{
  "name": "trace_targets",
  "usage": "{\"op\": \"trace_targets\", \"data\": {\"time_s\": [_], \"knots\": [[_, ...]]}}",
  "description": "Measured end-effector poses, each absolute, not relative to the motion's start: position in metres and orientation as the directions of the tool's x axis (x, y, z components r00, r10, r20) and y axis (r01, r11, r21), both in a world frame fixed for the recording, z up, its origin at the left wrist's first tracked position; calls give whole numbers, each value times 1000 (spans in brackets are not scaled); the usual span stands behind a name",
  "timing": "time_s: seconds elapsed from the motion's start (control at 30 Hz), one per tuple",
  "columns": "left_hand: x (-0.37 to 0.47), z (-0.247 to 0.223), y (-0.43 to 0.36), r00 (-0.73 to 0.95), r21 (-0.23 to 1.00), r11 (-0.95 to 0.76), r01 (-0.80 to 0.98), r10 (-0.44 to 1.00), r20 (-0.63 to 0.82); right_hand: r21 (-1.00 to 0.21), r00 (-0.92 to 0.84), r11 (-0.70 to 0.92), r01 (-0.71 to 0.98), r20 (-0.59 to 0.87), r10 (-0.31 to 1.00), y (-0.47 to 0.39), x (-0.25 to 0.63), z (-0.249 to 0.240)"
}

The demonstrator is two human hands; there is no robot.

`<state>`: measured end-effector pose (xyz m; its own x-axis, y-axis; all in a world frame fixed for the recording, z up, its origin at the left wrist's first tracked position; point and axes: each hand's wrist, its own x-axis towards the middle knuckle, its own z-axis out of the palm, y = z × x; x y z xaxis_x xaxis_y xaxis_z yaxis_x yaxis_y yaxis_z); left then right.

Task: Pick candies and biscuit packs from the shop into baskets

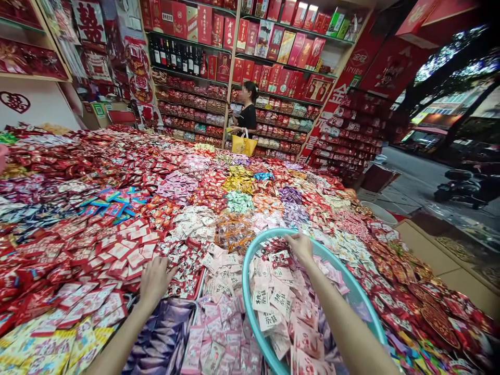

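A teal oval basket (247, 291) holds pale pink packets with dark lettering, larger pink packets and some dark red ones. My right hand (300, 249) is over its far part, fingers bent down beside the dark red packets (278, 251); whether it grips any is too small to tell. Left of the basket, my left hand (155, 278) rests at the edge of a pile of red and white packets (183, 268), its fingers apart and nothing visible in them. Below that hand lie purple packets (162, 333) in a tray, with pink packets (219, 323) beside them.
Heaps of wrapped sweets (128, 172) cover the wide display. Shelves (234, 47) of red boxes and bottles stand behind. A person (247, 114) with a yellow bag (244, 145) is at the shelves. Cardboard boxes (425, 245) and a parked scooter (469, 187) are at the right.
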<state>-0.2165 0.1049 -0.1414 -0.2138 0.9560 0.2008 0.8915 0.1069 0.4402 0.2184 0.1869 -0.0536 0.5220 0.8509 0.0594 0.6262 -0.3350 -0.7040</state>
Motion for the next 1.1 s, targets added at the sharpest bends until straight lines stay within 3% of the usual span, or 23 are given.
{"op": "trace_targets", "data": {"time_s": [0.23,0.5,0.53,0.6,0.67,0.73,0.8,0.9,0.97,1.03,1.1], "knots": [[-196,-141,115,-132,190,81,978,952,278,-692,489,-271,669,135,862,183,220,-59],[-196,-109,106,-134,206,64,976,929,346,-809,504,-172,561,169,847,158,208,-35],[-194,-100,103,-160,273,63,960,923,351,-833,484,-145,535,161,860,151,202,-29],[-185,-80,98,-249,549,34,835,913,322,-880,417,-90,466,129,900,135,185,-18],[-172,-56,89,-328,857,-17,514,920,215,-921,325,-48,387,88,942,117,161,-9],[-156,-33,77,-320,974,-31,223,942,103,-951,218,-38,307,32,975,97,135,-2],[-139,-13,63,-264,996,-40,85,963,61,-988,30,-109,113,-106,994,79,110,4],[-121,5,42,-150,955,-266,132,947,285,-911,-278,-377,-167,-323,905,58,84,11],[-117,7,32,35,828,-502,251,859,511,-833,-404,-486,-263,-362,840,50,76,17],[-116,5,26,252,680,-661,316,750,612,-819,-423,-486,-305,-341,840,45,72,22],[-116,0,23,363,615,-719,324,694,621,-851,-374,-430,-302,-309,874,41,71,26]]}}
